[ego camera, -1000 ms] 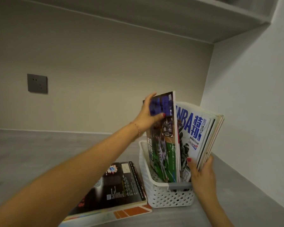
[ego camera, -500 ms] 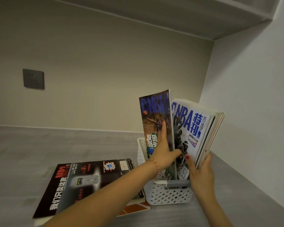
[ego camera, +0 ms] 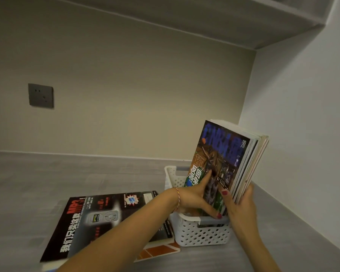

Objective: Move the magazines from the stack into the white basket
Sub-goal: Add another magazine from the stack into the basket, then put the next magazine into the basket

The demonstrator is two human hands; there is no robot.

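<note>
Standing upright in the white basket (ego camera: 202, 232), magazines (ego camera: 224, 163) lean right; left hand (ego camera: 194, 197) presses flat with straight fingers, right hand (ego camera: 241, 203) grips their edge.

White plastic basket (ego camera: 200, 233) with perforated walls and a smooth rim. The magazines (ego camera: 222, 163) standing in it have glossy paper covers. The stack (ego camera: 98, 218) has a glossy black paper cover on top. The counter (ego camera: 67, 173) is matt grey with faint wood grain.
</note>
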